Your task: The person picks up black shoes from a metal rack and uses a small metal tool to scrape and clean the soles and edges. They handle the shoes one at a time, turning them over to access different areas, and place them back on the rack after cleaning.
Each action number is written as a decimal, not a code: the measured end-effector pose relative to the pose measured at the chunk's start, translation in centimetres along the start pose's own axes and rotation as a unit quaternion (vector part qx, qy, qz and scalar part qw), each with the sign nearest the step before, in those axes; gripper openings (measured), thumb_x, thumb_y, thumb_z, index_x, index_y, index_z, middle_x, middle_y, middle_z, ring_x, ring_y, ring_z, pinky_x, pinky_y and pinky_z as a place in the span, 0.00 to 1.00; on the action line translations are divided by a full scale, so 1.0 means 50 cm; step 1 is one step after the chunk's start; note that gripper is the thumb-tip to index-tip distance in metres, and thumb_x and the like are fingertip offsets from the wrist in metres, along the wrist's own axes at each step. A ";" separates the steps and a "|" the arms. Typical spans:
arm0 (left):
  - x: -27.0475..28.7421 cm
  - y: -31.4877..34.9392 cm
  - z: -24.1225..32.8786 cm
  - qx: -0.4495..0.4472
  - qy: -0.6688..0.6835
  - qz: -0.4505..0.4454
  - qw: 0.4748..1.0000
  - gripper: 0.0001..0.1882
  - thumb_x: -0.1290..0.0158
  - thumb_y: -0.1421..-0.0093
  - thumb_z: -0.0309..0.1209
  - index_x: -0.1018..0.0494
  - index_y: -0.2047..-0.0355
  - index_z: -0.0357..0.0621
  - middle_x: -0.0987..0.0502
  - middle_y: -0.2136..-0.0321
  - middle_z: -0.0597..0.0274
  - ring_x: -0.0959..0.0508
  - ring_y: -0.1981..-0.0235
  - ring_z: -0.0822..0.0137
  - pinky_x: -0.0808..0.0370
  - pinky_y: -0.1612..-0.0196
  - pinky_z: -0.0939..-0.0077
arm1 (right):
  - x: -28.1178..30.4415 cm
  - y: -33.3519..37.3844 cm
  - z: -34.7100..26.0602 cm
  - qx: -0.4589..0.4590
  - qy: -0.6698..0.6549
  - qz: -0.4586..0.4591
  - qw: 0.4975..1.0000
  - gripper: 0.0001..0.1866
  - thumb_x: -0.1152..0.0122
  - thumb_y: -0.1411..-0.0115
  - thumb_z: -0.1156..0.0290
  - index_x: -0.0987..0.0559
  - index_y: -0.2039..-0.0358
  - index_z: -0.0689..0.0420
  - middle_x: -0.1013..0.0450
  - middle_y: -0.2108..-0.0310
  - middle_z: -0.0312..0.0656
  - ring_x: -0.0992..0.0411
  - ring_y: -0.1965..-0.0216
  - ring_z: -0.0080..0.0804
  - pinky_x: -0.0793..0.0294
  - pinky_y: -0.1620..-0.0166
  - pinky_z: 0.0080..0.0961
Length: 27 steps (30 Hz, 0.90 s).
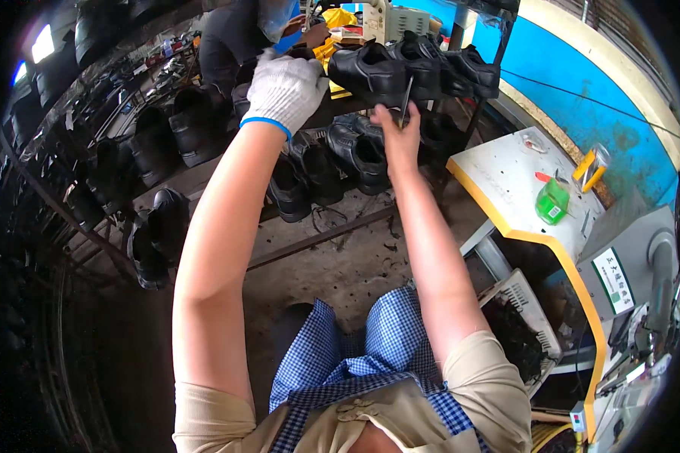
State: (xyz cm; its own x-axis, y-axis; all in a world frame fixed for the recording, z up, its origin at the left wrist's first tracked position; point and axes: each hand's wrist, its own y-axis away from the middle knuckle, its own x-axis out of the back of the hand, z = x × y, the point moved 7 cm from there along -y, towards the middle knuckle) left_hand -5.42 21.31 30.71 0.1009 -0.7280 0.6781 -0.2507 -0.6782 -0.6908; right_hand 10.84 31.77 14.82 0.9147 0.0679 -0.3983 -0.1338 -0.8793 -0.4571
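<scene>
My left hand [285, 90], in a white knit glove with a blue cuff, is raised over the upper shelf among black shoes. Its fingers are curled, and what they hold, if anything, is hidden. Bare, my right hand [400, 136] grips a thin pointed metal tool [407, 98] with its tip upward; its exact kind is unclear. Just beyond that tool, a black shoe [370, 72] stands in a row of similar shoes on the upper shelf. More black lace-up shoes [359, 155] rest on the level below, under my hands.
A white table [499, 177] with a yellow edge stands at right, bearing a green container [552, 201] and a yellow-and-clear cylinder [591, 167]. Below is a white basket [517, 291] of dark scraps. Metal rack rails [321, 240] cross ahead. Beyond the rack, a person in dark clothing [230, 38] works.
</scene>
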 end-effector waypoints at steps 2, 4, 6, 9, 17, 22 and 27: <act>0.005 0.014 0.043 -0.004 0.138 -0.029 0.990 0.17 0.49 0.42 0.45 0.23 0.67 0.45 0.21 0.72 0.52 0.21 0.66 0.52 0.26 0.57 0.54 | 0.028 0.073 0.019 0.019 0.004 -0.035 0.999 0.37 0.34 0.45 0.72 0.43 0.39 0.63 0.27 0.63 0.39 0.28 0.62 0.22 0.30 0.59 0.19; 0.045 0.061 0.103 -0.025 0.261 0.038 0.964 0.14 0.48 0.40 0.42 0.24 0.66 0.43 0.23 0.70 0.46 0.22 0.66 0.47 0.26 0.64 0.57 | 0.032 0.177 0.009 -0.002 0.020 -0.110 0.994 0.47 0.30 0.49 0.74 0.49 0.34 0.59 0.27 0.64 0.39 0.28 0.64 0.23 0.29 0.58 0.20; 0.084 0.109 0.167 0.007 0.422 0.025 0.906 0.13 0.45 0.41 0.38 0.26 0.67 0.38 0.24 0.71 0.43 0.23 0.67 0.45 0.27 0.67 0.62 | 0.054 0.264 -0.062 0.034 -0.008 -0.151 0.988 0.53 0.30 0.53 0.78 0.53 0.32 0.54 0.29 0.56 0.41 0.30 0.53 0.28 0.29 0.51 0.26; 0.111 0.235 0.189 0.132 0.651 0.015 0.748 0.15 0.45 0.39 0.37 0.26 0.59 0.36 0.22 0.68 0.57 0.22 0.67 0.63 0.27 0.61 0.73 | 0.065 0.333 -0.198 0.146 -0.070 -0.085 0.983 0.53 0.31 0.53 0.77 0.55 0.32 0.58 0.36 0.44 0.48 0.35 0.43 0.36 0.35 0.40 0.31; -0.001 0.478 0.260 0.342 0.888 -0.140 0.275 0.19 0.46 0.40 0.35 0.29 0.52 0.36 0.21 0.62 0.58 0.21 0.65 0.67 0.22 0.60 0.74 | 0.089 0.403 -0.259 0.053 0.190 -0.285 0.938 0.25 0.29 0.48 0.72 0.25 0.50 0.64 0.25 0.64 0.39 0.26 0.62 0.22 0.27 0.61 0.18; 0.039 0.549 0.272 0.345 0.839 -0.169 0.385 0.13 0.47 0.37 0.34 0.27 0.54 0.42 0.24 0.66 0.68 0.26 0.67 0.77 0.28 0.65 0.82 | 0.055 0.460 -0.337 0.214 0.261 -0.354 0.872 0.22 0.30 0.55 0.82 0.19 0.56 0.56 0.27 0.71 0.37 0.25 0.74 0.23 0.28 0.75 0.18; 0.084 0.568 0.263 0.310 0.807 -0.128 0.486 0.13 0.49 0.36 0.28 0.28 0.52 0.39 0.24 0.61 0.65 0.26 0.60 0.74 0.28 0.56 0.79 | -0.003 0.520 -0.399 0.380 0.418 -0.393 0.725 0.11 0.33 0.51 0.75 0.20 0.66 0.53 0.29 0.72 0.34 0.26 0.76 0.27 0.25 0.76 0.21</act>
State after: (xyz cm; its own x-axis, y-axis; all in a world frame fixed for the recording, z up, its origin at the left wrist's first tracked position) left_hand 0.53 -2.30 10.65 -0.9599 0.0750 -0.2701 -0.0394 -0.9901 -0.1350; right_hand 14.82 -0.49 18.85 0.6910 -0.1818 0.6996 0.6740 -0.1875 -0.7145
